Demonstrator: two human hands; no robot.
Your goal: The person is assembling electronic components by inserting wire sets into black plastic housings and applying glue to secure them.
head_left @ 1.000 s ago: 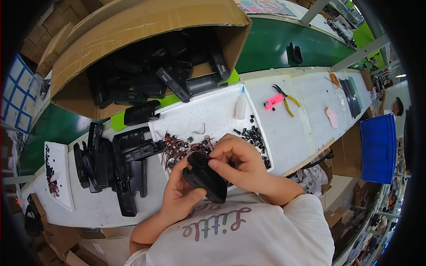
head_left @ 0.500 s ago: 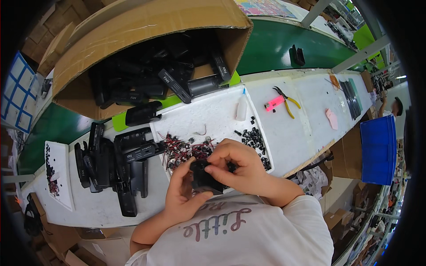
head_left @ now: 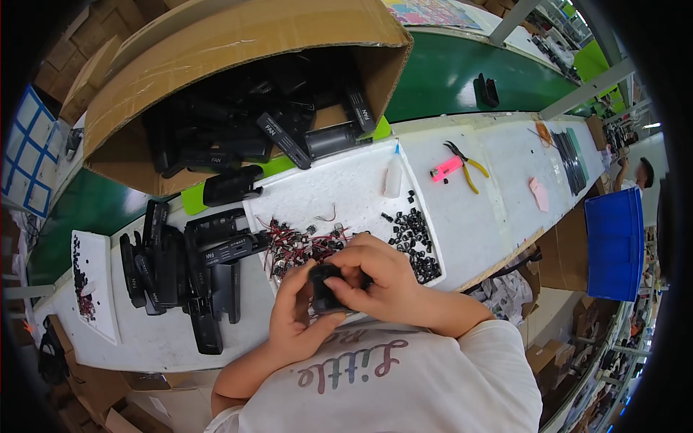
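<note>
Seen from above, a person in a white printed shirt works with bare hands at a white table (head_left: 462, 220). Just in front of the body, over the near edge of a shallow white tray (head_left: 346, 169), is a black housing (head_left: 323, 297). The left hand (head_left: 292, 314) is clamped on it, fingers curled along one side and thumb near its lower end, probably to steady it and leave its upper end reachable. The thumb of the right hand (head_left: 379, 285) lies against that upper end, with the fingers bent close by; whether they also pinch a small part cannot be told, as the hand hides it. Within the tray, red-wired parts (head_left: 281, 245) lie in a heap on the left and small black pieces (head_left: 415, 242) on the right, likely kept apart so each sort is easy to pick. A bottle with a blue tip (head_left: 393, 179) lies by the tray's right side; beyond it, pliers with yellow handles (head_left: 463, 156) rest beside a pink cylinder (head_left: 446, 169), seemingly within reach but out of the way. To the left is a pile of similar black housings (head_left: 170, 267), and behind, a cardboard box (head_left: 238, 54) lies with its mouth facing the person, perhaps for easy access to the housings inside.
</note>
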